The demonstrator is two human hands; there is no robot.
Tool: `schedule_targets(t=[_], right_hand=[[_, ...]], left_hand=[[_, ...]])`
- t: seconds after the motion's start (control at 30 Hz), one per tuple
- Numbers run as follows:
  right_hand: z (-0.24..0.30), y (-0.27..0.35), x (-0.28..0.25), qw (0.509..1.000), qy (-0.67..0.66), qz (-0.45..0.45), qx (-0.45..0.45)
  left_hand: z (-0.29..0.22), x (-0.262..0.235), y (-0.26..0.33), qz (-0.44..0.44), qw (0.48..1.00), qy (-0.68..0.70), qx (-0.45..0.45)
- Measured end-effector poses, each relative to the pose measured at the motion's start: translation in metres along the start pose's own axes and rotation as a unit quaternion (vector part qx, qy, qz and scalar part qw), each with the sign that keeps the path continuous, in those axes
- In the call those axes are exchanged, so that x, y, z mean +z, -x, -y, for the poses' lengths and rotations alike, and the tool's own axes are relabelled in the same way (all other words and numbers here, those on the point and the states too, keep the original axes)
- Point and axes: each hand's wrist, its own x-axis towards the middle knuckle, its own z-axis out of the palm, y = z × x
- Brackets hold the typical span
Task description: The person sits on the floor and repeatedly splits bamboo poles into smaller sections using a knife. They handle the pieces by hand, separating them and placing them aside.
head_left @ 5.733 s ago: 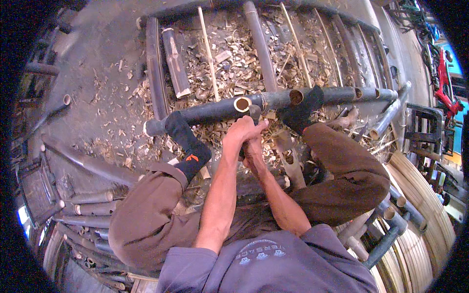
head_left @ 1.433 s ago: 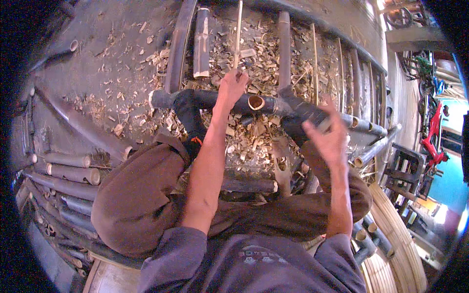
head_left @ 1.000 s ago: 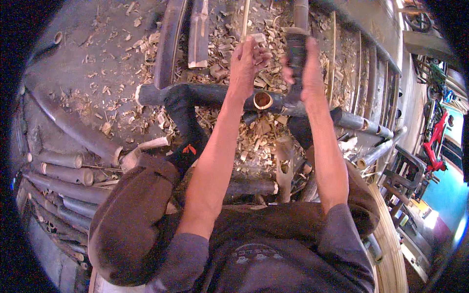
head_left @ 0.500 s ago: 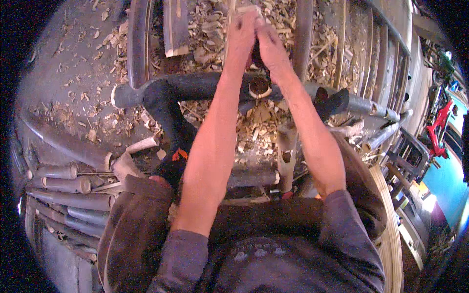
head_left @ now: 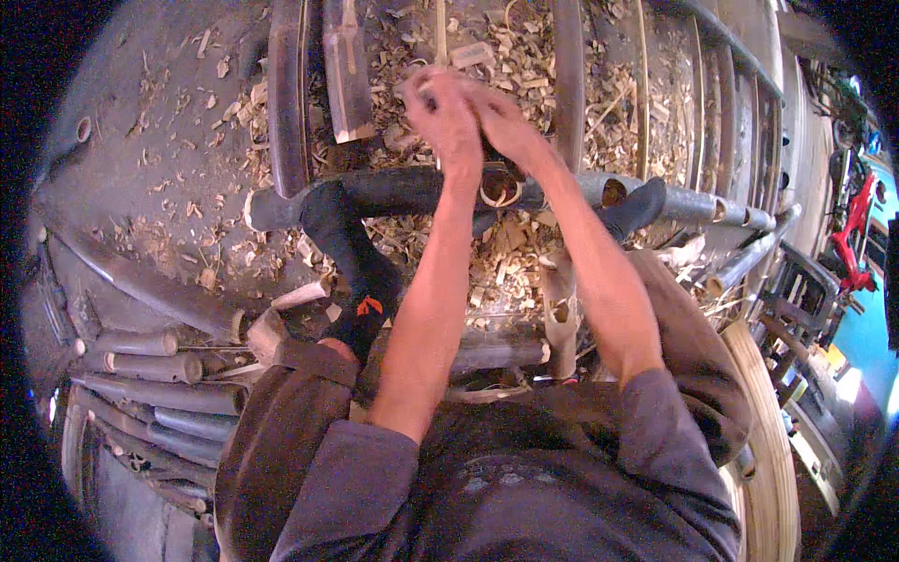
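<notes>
My left hand (head_left: 445, 117) and my right hand (head_left: 508, 131) are pressed together just above a dark bamboo pole (head_left: 393, 192) that lies crosswise on the floor. A thin pale bamboo strip (head_left: 439, 33) runs up from my left hand's closed fingers. My right hand is closed around a dark tool, mostly hidden between the hands. Below them the pole has a round cut opening (head_left: 501, 194). My feet in dark socks rest against the pole, the left foot (head_left: 346, 244) and the right foot (head_left: 637, 201).
Wood shavings (head_left: 506, 272) cover the floor between my legs. A frame of bamboo poles (head_left: 286, 94) lies beyond. Cut bamboo lengths (head_left: 140, 365) are stacked at the left, a short upright piece (head_left: 559, 314) stands by my right knee, and coiled cane (head_left: 768, 450) lies at the right.
Both hands left the pole, reached forward, the left to the thin strip and the right to a dark tool, then came together above the pole's opening. My view has leaned forward.
</notes>
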Motion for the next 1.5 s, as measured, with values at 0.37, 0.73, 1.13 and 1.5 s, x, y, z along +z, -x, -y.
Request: schedule_targets(t=[0.37, 0.73, 1.13, 1.5], right_hand=[[-0.043, 0.060, -0.004, 0.878, -0.142, -0.457, 0.017], [-0.054, -0.023, 0.023, 0.948, -0.190, -0.238, 0.092], [-0.012, 0.014, 0.025, 0.998, -0.037, 0.026, 0.033], [-0.002, 0.009, 0.031, 0.943, -0.178, -0.280, -0.033]], left_hand=[[0.042, 0.057, 0.033, 0.599, 0.755, -0.246, -0.103], [0.024, 0.020, -0.040, 0.312, 0.871, -0.380, -0.020], [0.009, -0.051, -0.012, 0.173, 0.943, -0.281, 0.043], [-0.012, 0.011, -0.020, 0.284, 0.927, -0.243, -0.017]])
